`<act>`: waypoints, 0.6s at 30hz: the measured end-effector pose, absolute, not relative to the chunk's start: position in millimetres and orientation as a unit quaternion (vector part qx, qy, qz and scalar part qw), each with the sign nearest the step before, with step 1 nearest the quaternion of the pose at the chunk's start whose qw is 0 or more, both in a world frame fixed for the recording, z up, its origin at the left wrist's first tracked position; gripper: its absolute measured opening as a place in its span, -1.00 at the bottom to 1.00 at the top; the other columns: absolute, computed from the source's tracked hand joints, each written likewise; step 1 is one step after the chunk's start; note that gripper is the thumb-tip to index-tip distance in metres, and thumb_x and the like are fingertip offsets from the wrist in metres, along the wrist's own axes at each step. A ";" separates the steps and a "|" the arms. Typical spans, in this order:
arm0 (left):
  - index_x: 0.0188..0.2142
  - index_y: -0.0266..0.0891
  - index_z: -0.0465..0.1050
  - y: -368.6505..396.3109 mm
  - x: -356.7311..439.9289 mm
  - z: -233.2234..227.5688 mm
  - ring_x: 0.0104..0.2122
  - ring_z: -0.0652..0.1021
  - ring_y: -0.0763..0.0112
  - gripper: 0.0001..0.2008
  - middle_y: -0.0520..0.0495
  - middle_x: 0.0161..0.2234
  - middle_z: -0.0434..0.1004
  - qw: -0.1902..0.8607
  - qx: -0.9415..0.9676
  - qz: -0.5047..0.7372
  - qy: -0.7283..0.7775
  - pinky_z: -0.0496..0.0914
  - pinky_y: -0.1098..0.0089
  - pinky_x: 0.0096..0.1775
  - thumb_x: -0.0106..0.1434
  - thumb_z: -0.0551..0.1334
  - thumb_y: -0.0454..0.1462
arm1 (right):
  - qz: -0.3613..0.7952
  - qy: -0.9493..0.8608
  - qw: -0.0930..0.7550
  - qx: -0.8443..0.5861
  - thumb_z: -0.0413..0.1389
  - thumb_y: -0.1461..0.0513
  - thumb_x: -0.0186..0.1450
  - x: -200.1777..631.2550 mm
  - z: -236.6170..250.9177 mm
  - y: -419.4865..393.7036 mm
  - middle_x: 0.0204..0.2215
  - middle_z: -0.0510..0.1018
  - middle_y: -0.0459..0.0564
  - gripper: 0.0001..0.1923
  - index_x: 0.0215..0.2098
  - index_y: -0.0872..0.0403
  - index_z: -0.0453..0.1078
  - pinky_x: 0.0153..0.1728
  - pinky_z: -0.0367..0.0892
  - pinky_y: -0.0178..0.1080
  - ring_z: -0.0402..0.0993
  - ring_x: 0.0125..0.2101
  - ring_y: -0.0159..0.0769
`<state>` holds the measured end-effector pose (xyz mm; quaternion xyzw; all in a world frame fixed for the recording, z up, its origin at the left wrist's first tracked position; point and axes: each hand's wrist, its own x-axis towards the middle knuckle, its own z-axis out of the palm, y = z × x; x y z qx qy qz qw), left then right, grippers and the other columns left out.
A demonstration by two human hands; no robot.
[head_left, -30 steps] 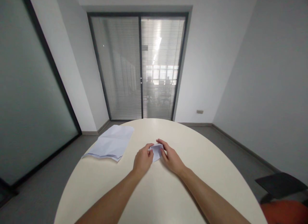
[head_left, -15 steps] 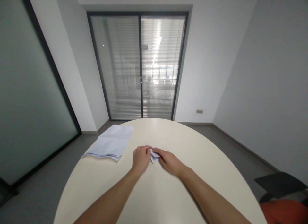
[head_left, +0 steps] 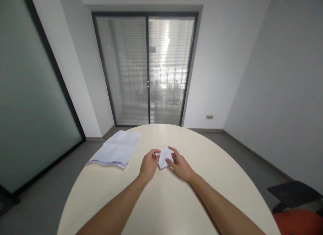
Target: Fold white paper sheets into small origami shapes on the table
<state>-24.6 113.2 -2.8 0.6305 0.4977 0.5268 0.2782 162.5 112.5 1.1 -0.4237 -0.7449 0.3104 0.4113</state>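
Frame centre: our 2 hands meet on a small folded paper (head_left: 164, 157) on the round table (head_left: 217, 167) | left hand (head_left: 148, 165) pinches its left edge | right hand (head_left: 180, 165) fingertips press its right side | long axis tilts up-right | both equally near | paper stack (head_left: 116, 150) left.

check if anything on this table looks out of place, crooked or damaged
Only the stack of paper stands out: it lies at the table's left edge with a corner hanging past the rim, and its top sheet is creased. The left hand and right hand hold a small folded paper. Nothing is spilled or broken.
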 end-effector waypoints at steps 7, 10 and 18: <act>-0.10 -0.20 0.42 117.9 -21.9 -11.9 -0.32 0.56 0.42 -0.76 -0.07 -0.18 0.55 0.298 0.627 0.563 0.448 0.43 0.44 -0.26 0.23 0.22 -0.26 | 0.366 -0.702 0.473 -0.387 0.15 0.08 0.29 161.2 6.0 116.3 -0.16 0.58 0.03 -0.60 0.04 0.07 0.33 -0.16 0.40 -0.20 0.50 -0.17 -0.22; -0.16 -0.22 0.44 117.0 -21.7 -10.8 -0.33 0.57 0.39 -0.81 -0.06 -0.27 0.56 0.313 0.631 0.546 0.454 0.44 0.44 -0.29 0.26 0.19 -0.21 | 0.346 -0.717 0.457 -0.396 0.10 0.08 0.33 162.0 9.2 114.9 -0.14 0.59 0.05 -0.63 0.03 0.08 0.36 -0.16 0.39 -0.19 0.50 -0.18 -0.21; -0.19 -0.22 0.50 108.9 -21.9 -1.4 -0.32 0.56 0.36 -0.76 -0.02 -0.30 0.61 0.294 0.677 0.483 0.471 0.41 0.44 -0.28 0.32 0.13 -0.15 | 0.314 -0.753 0.422 -0.397 0.08 0.10 0.35 161.9 13.2 109.6 -0.09 0.58 0.03 -0.63 0.08 0.04 0.37 -0.16 0.40 -0.19 0.48 -0.17 -0.20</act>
